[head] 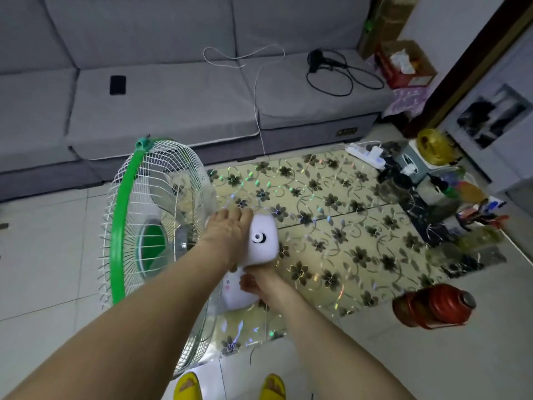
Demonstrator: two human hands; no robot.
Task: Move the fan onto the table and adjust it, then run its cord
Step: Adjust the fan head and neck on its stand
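The fan (138,226) has a white wire cage with a green rim, a green hub and a white motor housing (264,241) topped by a black-and-white knob. It stands at the near left edge of the low table (331,215), which is covered with a floral cloth. My left hand (227,229) grips the motor housing from the left. My right hand (256,284) holds the white neck and base below the housing. A thin white cord (255,90) runs from the sofa seat down to the floor behind the table.
A grey sofa (173,96) runs along the back, with a black phone (117,85) and a black hair dryer (315,60) on it. A power strip (366,153) and clutter fill the table's right end. A red flask (432,306) lies on the floor.
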